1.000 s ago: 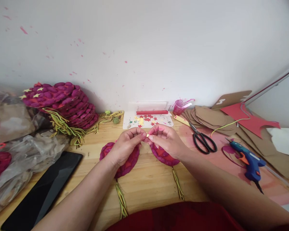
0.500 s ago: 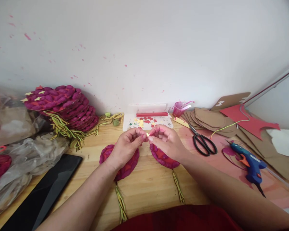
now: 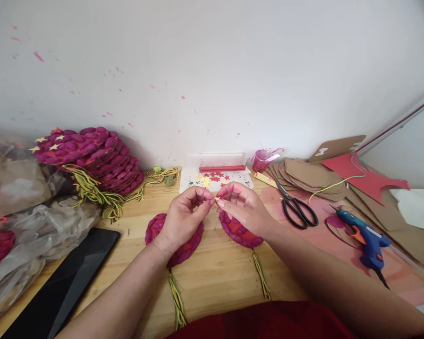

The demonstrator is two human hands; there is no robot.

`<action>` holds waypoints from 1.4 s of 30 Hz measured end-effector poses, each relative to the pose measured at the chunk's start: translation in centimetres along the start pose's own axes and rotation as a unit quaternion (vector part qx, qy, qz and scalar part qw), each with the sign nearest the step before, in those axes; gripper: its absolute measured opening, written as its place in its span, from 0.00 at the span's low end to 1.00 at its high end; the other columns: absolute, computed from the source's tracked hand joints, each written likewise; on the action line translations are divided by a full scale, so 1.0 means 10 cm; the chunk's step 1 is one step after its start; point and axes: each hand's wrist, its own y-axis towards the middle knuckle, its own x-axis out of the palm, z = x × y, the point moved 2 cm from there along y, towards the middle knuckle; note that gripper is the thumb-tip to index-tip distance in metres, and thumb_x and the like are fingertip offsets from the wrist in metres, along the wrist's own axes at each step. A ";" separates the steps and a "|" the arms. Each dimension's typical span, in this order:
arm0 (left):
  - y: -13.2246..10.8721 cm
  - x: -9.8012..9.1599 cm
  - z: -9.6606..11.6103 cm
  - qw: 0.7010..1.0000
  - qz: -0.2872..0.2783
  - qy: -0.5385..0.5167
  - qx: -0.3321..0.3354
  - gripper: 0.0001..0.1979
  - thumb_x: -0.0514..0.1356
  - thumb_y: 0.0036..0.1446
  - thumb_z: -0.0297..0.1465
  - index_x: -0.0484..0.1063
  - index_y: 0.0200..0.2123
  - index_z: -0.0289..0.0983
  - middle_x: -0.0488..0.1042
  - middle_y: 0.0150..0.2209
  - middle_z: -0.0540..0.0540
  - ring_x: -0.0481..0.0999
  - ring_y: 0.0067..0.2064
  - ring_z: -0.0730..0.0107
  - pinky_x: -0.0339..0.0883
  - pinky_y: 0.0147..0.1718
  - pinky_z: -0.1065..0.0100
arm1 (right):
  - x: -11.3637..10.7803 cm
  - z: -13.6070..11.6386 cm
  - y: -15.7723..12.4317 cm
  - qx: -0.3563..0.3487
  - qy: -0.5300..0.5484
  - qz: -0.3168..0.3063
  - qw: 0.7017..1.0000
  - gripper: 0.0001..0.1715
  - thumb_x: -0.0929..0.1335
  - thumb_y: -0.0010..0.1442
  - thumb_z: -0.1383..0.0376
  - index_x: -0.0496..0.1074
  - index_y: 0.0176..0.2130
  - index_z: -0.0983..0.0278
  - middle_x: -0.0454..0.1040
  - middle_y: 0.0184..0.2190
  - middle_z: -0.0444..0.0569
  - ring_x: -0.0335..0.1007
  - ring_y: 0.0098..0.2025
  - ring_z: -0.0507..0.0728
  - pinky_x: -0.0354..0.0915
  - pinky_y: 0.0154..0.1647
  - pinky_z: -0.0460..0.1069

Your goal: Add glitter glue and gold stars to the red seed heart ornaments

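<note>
Between their fingertips, my left hand (image 3: 189,214) and my right hand (image 3: 243,207) pinch a small yellow paper star (image 3: 216,199), mostly covered by the fingers. Below the left hand lies a round purple and red disc (image 3: 185,253) with a green-yellow yarn tassel (image 3: 177,301). A second purple disc (image 3: 238,234), partly hidden by my right hand, has a similar tassel (image 3: 261,275). Just beyond the hands, several red stars (image 3: 216,176), yellow stars (image 3: 206,181) and small green ones are scattered on a white sheet (image 3: 187,183).
Stacked purple discs (image 3: 102,157) with tassels stand at the left, near plastic bags (image 3: 53,226) and a black panel (image 3: 67,282). To the right are black-handled scissors (image 3: 298,212), cardboard rounds (image 3: 305,176), a pink-stained cup (image 3: 261,161) and a blue glue gun (image 3: 369,245).
My fingertips have closed in more on the yellow star, so less of it shows. Both hands stay nearly in the same place; the view has shifted very slightly.
</note>
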 end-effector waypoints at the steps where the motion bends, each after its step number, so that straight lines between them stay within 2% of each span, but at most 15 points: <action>1: 0.00 0.00 -0.01 1.000 -0.005 0.001 -0.002 0.05 0.66 0.59 0.32 0.74 0.37 0.37 0.76 0.35 0.49 0.74 0.36 0.73 0.68 0.39 0.71 | 0.01 -0.01 -0.01 -0.004 0.000 -0.003 1.000 0.11 0.74 0.56 0.60 0.70 0.37 0.61 0.74 0.31 0.43 0.73 0.32 0.51 0.69 0.36 0.48; 5: 0.01 0.00 -0.04 1.000 -0.018 0.016 -0.016 0.06 0.65 0.60 0.33 0.73 0.37 0.37 0.75 0.34 0.49 0.74 0.36 0.71 0.68 0.39 0.70 | -0.01 0.00 0.01 0.001 -0.037 -0.002 0.999 0.11 0.73 0.57 0.59 0.70 0.34 0.62 0.74 0.28 0.42 0.72 0.30 0.52 0.68 0.32 0.48; 8: 0.01 -0.02 -0.06 0.997 -0.017 0.068 -0.027 0.07 0.62 0.61 0.33 0.73 0.40 0.36 0.76 0.36 0.47 0.75 0.38 0.69 0.68 0.39 0.69 | -0.28 0.05 0.13 -0.010 -0.128 0.056 0.990 0.10 0.72 0.57 0.58 0.72 0.36 0.62 0.76 0.29 0.44 0.73 0.30 0.52 0.68 0.33 0.48; 10: 0.00 -0.02 -0.06 0.990 -0.020 0.134 -0.028 0.06 0.60 0.63 0.32 0.73 0.41 0.37 0.77 0.37 0.47 0.76 0.38 0.69 0.68 0.38 0.69 | -0.57 0.10 0.24 -0.034 -0.232 0.125 0.964 0.10 0.71 0.58 0.59 0.73 0.37 0.63 0.78 0.32 0.46 0.74 0.33 0.53 0.69 0.37 0.50; 11: -0.01 -0.02 -0.06 0.984 -0.030 0.174 -0.023 0.06 0.59 0.63 0.31 0.74 0.42 0.37 0.77 0.37 0.47 0.75 0.37 0.69 0.68 0.36 0.69 | -0.71 0.13 0.29 -0.044 -0.309 0.165 0.936 0.09 0.70 0.59 0.59 0.74 0.36 0.63 0.78 0.33 0.46 0.74 0.33 0.54 0.69 0.38 0.50; 12: -0.02 -0.01 -0.06 0.975 -0.046 0.218 -0.011 0.07 0.57 0.64 0.31 0.74 0.42 0.38 0.78 0.37 0.47 0.75 0.36 0.69 0.67 0.35 0.69 | -0.84 0.17 0.34 -0.032 -0.382 0.178 0.906 0.09 0.69 0.59 0.60 0.75 0.36 0.63 0.79 0.32 0.46 0.74 0.33 0.54 0.69 0.38 0.50; 15: -0.06 0.04 -0.03 0.935 -0.110 0.332 0.055 0.08 0.56 0.64 0.27 0.75 0.42 0.39 0.79 0.38 0.47 0.76 0.37 0.67 0.68 0.38 0.67 | -1.04 0.24 0.42 -0.014 -0.447 0.189 0.874 0.06 0.70 0.57 0.64 0.77 0.34 0.64 0.81 0.32 0.48 0.74 0.33 0.56 0.67 0.38 0.51; 18: -0.09 0.08 -0.02 0.900 -0.162 0.389 0.109 0.09 0.55 0.64 0.24 0.75 0.41 0.39 0.79 0.39 0.46 0.76 0.42 0.63 0.68 0.44 0.63 | -1.00 0.25 0.43 -0.026 -0.490 0.166 0.856 0.05 0.70 0.56 0.68 0.79 0.32 0.63 0.82 0.34 0.49 0.75 0.37 0.57 0.67 0.43 0.52; 22: -0.10 0.10 -0.02 0.879 -0.189 0.420 0.126 0.09 0.55 0.65 0.24 0.75 0.41 0.38 0.78 0.38 0.45 0.76 0.41 0.62 0.69 0.43 0.63 | -0.92 0.23 0.42 -0.045 -0.539 0.150 0.828 0.08 0.69 0.59 0.69 0.81 0.34 0.63 0.83 0.38 0.52 0.74 0.43 0.60 0.63 0.51 0.55; 29: -0.10 0.09 -0.06 0.865 -0.194 0.438 0.148 0.09 0.55 0.66 0.25 0.75 0.42 0.38 0.79 0.39 0.45 0.76 0.41 0.63 0.69 0.43 0.62 | -0.99 0.23 0.41 -0.046 -0.577 0.163 0.799 0.12 0.67 0.62 0.67 0.82 0.38 0.63 0.82 0.39 0.53 0.73 0.44 0.62 0.61 0.52 0.56; 35: -0.10 0.08 -0.06 0.848 -0.191 0.463 0.171 0.09 0.55 0.68 0.28 0.76 0.41 0.38 0.79 0.38 0.44 0.76 0.40 0.62 0.68 0.42 0.62 | -0.88 0.22 0.36 -0.065 -0.601 0.124 0.787 0.14 0.67 0.58 0.71 0.83 0.39 0.62 0.82 0.40 0.52 0.71 0.45 0.62 0.60 0.50 0.55; 38: -0.09 0.06 -0.03 0.835 -0.186 0.486 0.180 0.10 0.55 0.68 0.31 0.76 0.36 0.37 0.78 0.34 0.44 0.75 0.38 0.63 0.67 0.40 0.62 | -0.84 0.21 0.34 -0.068 -0.610 0.121 0.780 0.14 0.67 0.58 0.70 0.82 0.40 0.63 0.81 0.40 0.54 0.70 0.44 0.64 0.60 0.48 0.56; 42: -0.06 0.02 0.01 0.822 -0.170 0.512 0.181 0.18 0.54 0.69 0.35 0.71 0.27 0.37 0.74 0.27 0.46 0.72 0.34 0.64 0.65 0.38 0.63 | -0.82 0.19 0.33 -0.084 -0.612 0.133 0.775 0.14 0.67 0.60 0.70 0.82 0.41 0.64 0.81 0.41 0.55 0.69 0.45 0.64 0.59 0.49 0.56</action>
